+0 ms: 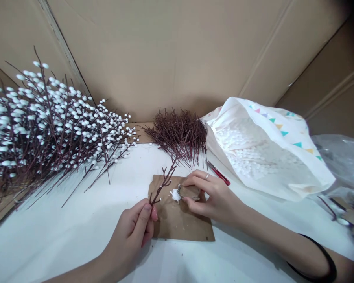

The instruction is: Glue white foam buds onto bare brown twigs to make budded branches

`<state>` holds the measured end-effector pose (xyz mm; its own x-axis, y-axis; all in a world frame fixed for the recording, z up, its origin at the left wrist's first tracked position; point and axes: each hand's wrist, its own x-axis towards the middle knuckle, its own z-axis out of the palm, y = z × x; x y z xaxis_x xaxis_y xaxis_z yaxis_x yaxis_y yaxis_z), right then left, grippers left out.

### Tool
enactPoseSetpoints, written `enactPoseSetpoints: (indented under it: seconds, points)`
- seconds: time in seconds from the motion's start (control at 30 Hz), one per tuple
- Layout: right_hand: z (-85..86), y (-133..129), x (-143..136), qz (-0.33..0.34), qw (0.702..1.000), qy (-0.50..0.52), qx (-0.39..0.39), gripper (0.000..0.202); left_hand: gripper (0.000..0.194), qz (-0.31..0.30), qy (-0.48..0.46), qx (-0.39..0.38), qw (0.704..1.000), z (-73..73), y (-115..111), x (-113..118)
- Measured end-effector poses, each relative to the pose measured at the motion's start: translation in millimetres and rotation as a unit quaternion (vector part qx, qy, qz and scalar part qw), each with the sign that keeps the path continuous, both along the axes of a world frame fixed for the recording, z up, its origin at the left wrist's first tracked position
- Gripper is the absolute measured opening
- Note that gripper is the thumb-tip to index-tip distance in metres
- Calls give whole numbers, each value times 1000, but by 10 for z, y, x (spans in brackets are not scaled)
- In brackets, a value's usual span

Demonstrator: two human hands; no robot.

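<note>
My left hand (135,224) pinches the lower end of a bare brown artificial twig (166,181) between thumb and fingers. Small white dabs show on a few of its tips. Curled around a small, roundish tan object (190,193) is my right hand (216,196); its exact kind is unclear, and the palm side is hidden. The object's left edge meets a blob of white paste (175,195) on a brown cardboard piece (188,228). The twig leans up and away over the cardboard's left part.
White-budded branches (56,122) are heaped at the left. A pile of bare twigs (179,133) lies at the back, beside red-handled scissors (220,173). An open white bag (283,157) holds many white buds (247,153). Clear plastic (339,157) sits far right; cardboard walls (177,59) stand behind.
</note>
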<state>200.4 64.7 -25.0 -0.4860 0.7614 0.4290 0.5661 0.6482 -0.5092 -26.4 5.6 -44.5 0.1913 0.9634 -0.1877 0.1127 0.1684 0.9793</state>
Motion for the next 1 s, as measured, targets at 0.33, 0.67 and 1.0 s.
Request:
enactPoseSetpoints:
  seconds: [0.33,0.67,1.0]
  points:
    - [44,7,3,9,999,20,-33,18,40,-10,1,-3,1000,19,7,0]
    - [385,54,131,-112,967,223,52,12,41,-4,-1,1,1000,13,4,12]
    - [338,100,93,-159,964,205,52,12,43,-20,10,-5,1000,39,9,20]
